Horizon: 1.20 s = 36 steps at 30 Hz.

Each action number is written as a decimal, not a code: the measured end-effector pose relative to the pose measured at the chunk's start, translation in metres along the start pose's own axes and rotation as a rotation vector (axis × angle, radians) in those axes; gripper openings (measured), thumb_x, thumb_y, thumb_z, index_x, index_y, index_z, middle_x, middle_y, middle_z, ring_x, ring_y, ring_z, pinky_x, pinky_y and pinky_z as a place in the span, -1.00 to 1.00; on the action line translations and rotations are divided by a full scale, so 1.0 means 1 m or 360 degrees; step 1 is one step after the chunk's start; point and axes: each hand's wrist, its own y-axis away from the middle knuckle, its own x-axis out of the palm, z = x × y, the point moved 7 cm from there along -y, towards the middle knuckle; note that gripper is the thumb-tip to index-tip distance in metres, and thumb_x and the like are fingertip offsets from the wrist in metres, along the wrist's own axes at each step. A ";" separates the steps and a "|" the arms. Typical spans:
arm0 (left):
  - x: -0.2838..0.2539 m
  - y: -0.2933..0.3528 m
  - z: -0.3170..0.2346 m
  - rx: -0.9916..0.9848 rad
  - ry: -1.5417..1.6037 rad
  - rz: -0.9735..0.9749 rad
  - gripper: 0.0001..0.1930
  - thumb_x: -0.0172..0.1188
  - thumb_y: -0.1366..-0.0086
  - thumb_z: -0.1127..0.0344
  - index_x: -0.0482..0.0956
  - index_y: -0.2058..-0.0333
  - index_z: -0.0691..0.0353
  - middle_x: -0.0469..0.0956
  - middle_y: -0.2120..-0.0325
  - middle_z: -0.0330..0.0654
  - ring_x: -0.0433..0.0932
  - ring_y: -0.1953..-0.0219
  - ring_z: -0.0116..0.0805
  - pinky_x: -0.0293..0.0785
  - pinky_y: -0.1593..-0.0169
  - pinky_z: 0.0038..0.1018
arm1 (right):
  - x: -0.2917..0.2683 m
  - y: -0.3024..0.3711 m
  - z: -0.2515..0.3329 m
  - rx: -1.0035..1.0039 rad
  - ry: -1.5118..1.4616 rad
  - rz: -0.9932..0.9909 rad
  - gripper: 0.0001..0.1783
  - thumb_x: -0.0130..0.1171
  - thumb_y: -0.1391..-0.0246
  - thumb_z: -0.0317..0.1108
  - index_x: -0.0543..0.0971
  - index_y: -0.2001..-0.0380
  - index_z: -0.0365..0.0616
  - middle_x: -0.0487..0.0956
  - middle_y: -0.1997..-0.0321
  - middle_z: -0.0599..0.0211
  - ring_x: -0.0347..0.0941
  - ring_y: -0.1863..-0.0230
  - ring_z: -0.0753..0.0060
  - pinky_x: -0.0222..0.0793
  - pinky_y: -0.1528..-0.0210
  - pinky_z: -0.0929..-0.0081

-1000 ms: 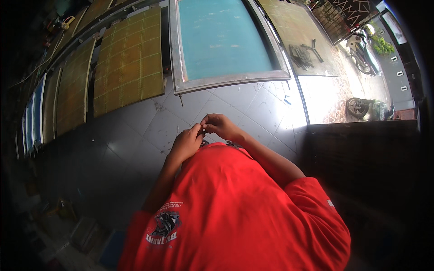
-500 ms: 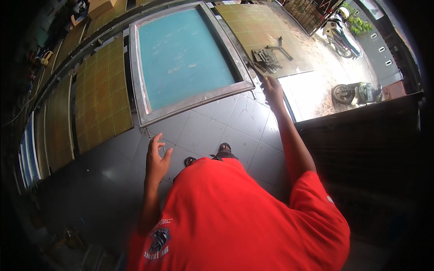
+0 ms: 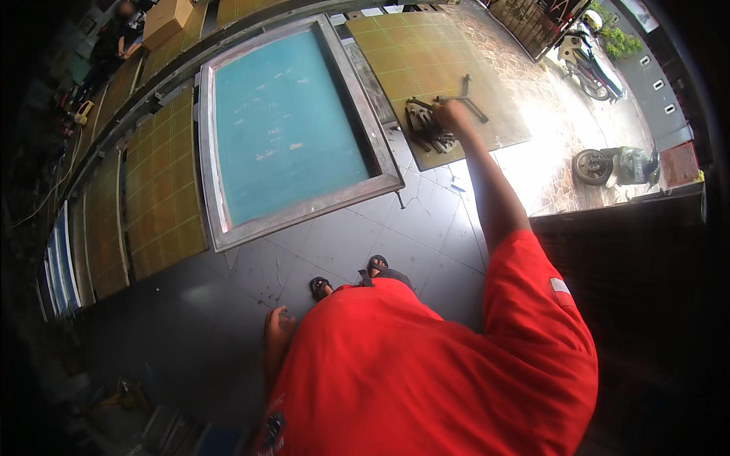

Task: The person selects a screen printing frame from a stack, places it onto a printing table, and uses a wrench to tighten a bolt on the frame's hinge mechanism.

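The right hand (image 3: 453, 118) is stretched far forward and laid on the pile of dark metal tools (image 3: 427, 128) on the yellow mesh panel (image 3: 426, 61), whether closed on one cannot be told, while the left hand (image 3: 278, 328) is hung loosely, holding nothing, beside the hip.

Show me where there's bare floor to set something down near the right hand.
Bare grey tiles lie between the teal screen frame, the yellow mat and the feet. It is crowded by the right hand, at the pile of metal clamps on the mat's near edge.
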 end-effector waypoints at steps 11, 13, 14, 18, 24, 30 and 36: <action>0.022 0.023 0.018 -0.0450 -0.0240 0.0150 -0.54 0.10 -0.20 0.22 0.31 -0.04 0.28 0.42 0.15 0.05 0.49 0.23 -0.24 0.42 0.17 -0.35 | -0.057 -0.031 -0.067 -0.0262 0.0110 -0.0504 -0.60 0.13 0.05 -0.22 0.48 0.09 -0.03 0.52 0.15 0.03 0.45 0.10 0.02 0.37 0.06 0.22; 0.017 0.025 0.020 -0.0480 -0.0255 0.0164 -0.54 0.09 -0.21 0.22 0.30 -0.05 0.27 0.42 0.16 0.05 0.49 0.22 -0.24 0.42 0.17 -0.34 | -0.040 -0.041 -0.074 -0.0413 0.0124 -0.0279 -0.58 0.11 0.02 -0.26 0.44 0.02 0.07 0.51 0.17 0.01 0.43 0.10 0.03 0.35 0.05 0.21; 0.015 0.027 0.018 -0.0498 -0.0259 0.0154 -0.54 0.09 -0.21 0.21 0.29 -0.05 0.27 0.43 0.16 0.05 0.49 0.22 -0.24 0.42 0.17 -0.34 | -0.038 -0.039 -0.070 -0.0433 0.0198 -0.0301 -0.61 0.11 0.01 -0.27 0.45 0.04 0.08 0.51 0.18 0.01 0.43 0.11 0.02 0.35 0.06 0.21; 0.005 0.031 -0.003 -0.0577 -0.0358 0.0098 -0.54 0.06 -0.24 0.20 0.27 -0.07 0.26 0.44 0.17 0.05 0.48 0.21 -0.23 0.42 0.17 -0.33 | -0.027 -0.042 -0.065 -0.0405 0.0317 -0.0248 -0.71 0.08 0.01 -0.33 0.48 0.14 0.05 0.49 0.25 0.01 0.43 0.14 -0.03 0.36 0.12 0.19; 0.005 0.032 -0.006 -0.0492 -0.0328 0.0093 -0.53 0.06 -0.24 0.18 0.28 -0.06 0.28 0.41 0.13 0.04 0.46 0.19 -0.21 0.41 0.16 -0.32 | -0.046 -0.031 -0.088 -0.0339 -0.0462 -0.0635 -0.73 0.04 -0.04 -0.44 0.46 0.14 -0.01 0.47 0.27 0.04 0.44 0.20 0.06 0.34 0.19 0.24; 0.013 0.014 0.009 -0.0427 -0.0371 0.0125 -0.45 0.12 -0.14 -0.02 0.37 -0.02 0.19 0.43 0.05 -0.04 0.41 0.01 -0.18 0.33 -0.01 -0.28 | -0.066 0.060 -0.068 -0.0395 -0.1612 -0.0423 -0.74 -0.05 -0.17 -0.43 0.37 0.06 -0.17 0.31 0.49 0.51 0.14 0.53 0.72 0.08 0.51 0.71; -0.005 -0.027 0.016 0.0056 -0.0391 0.0011 -0.63 0.13 -0.17 0.31 0.39 0.04 0.27 0.39 0.13 0.01 0.49 0.24 -0.24 0.44 0.18 -0.36 | -0.075 0.199 -0.028 -0.0280 -0.0951 -0.0625 -0.80 -0.05 -0.18 -0.40 0.43 0.15 -0.22 0.40 0.42 0.41 0.32 0.48 0.57 0.25 0.42 0.64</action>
